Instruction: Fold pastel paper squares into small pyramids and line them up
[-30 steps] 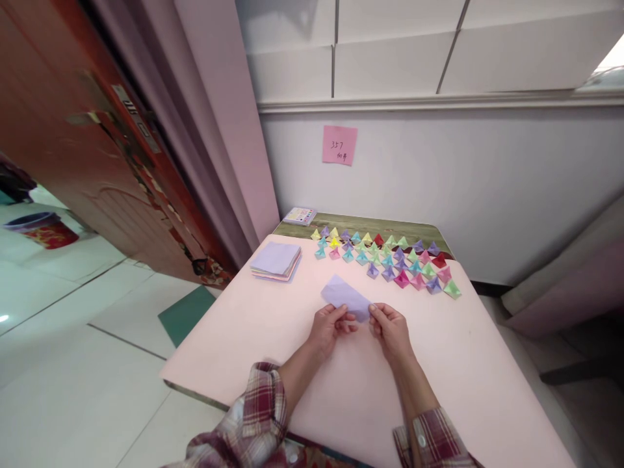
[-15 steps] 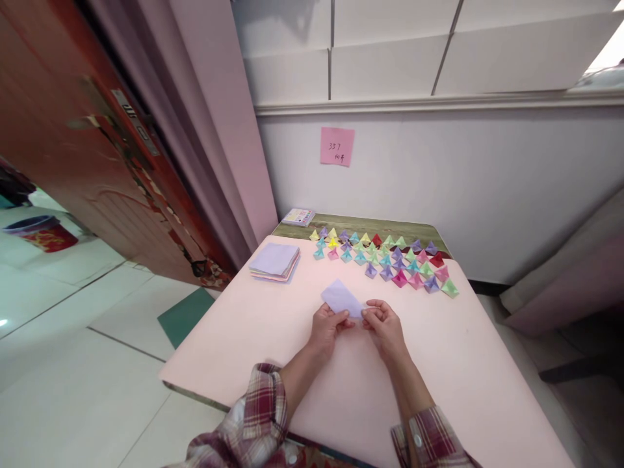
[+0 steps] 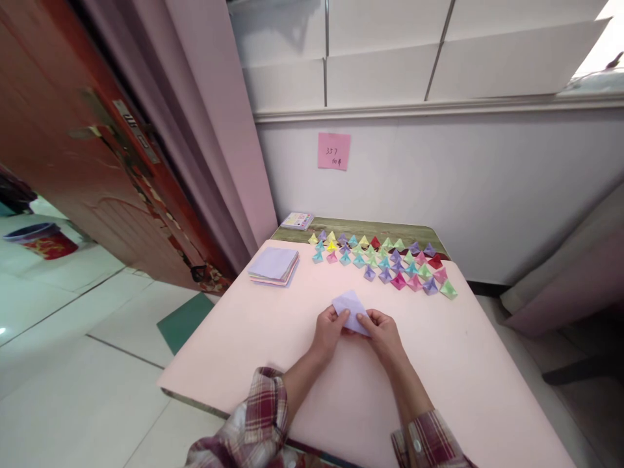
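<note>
Lilac paper (image 3: 351, 308) shifted rightward, lying between both hands (image 3: 328, 334), pinched at its near side

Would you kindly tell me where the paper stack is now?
In the head view, the paper stack lies left on the table, beyond the left hand and left of the folded papers.

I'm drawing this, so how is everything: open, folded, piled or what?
Left hand: shut on the paper
Right hand: shut on it too
Paper: folded, held up
Stack: piled, purple on top
Shapes: folded, set out in rows
Note: stuck up, written on
Door: open
Bucket: upright, inside can't be seen
Curtain: hanging
</note>
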Action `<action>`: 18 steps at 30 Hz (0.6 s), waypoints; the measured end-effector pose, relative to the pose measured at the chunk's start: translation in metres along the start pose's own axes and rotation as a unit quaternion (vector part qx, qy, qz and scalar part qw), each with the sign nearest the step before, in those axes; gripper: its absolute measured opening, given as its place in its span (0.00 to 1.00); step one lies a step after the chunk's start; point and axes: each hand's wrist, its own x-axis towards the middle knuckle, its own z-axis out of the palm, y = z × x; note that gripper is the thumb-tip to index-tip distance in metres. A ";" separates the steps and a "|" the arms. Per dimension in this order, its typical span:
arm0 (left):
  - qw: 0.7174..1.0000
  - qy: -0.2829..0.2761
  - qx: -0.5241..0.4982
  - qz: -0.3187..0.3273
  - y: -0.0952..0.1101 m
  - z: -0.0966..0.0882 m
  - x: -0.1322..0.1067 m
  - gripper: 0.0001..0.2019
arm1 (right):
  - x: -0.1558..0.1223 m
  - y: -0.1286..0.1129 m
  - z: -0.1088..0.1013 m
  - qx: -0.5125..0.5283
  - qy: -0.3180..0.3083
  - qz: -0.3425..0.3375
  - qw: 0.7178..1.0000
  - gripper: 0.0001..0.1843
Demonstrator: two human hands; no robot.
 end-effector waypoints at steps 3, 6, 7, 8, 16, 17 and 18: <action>0.999 0.040 -0.011 0.024 0.001 -0.002 0.006 0.15 | -0.001 0.001 -0.001 -0.018 -0.009 0.009 1.000 0.19; 0.995 0.086 0.032 0.027 0.001 -0.005 0.011 0.11 | -0.001 0.003 -0.001 -0.036 -0.018 0.011 0.999 0.18; 0.993 0.100 0.059 0.031 0.001 -0.006 0.011 0.10 | -0.001 0.003 0.000 -0.044 -0.020 0.010 0.999 0.18; 0.989 0.109 0.087 0.039 0.002 -0.007 0.010 0.10 | -0.001 0.003 0.000 -0.054 -0.020 0.008 0.998 0.18; 0.990 0.095 0.078 0.063 0.010 0.008 -0.006 0.18 | 0.001 0.005 0.000 -0.092 -0.002 -0.015 0.996 0.18; 0.992 0.097 0.059 0.048 0.009 0.010 -0.006 0.18 | 0.001 0.006 0.000 -0.091 0.001 -0.016 0.996 0.18; 0.994 0.098 0.044 0.032 0.007 0.012 -0.006 0.18 | 0.001 0.006 0.000 -0.090 0.002 -0.017 0.996 0.18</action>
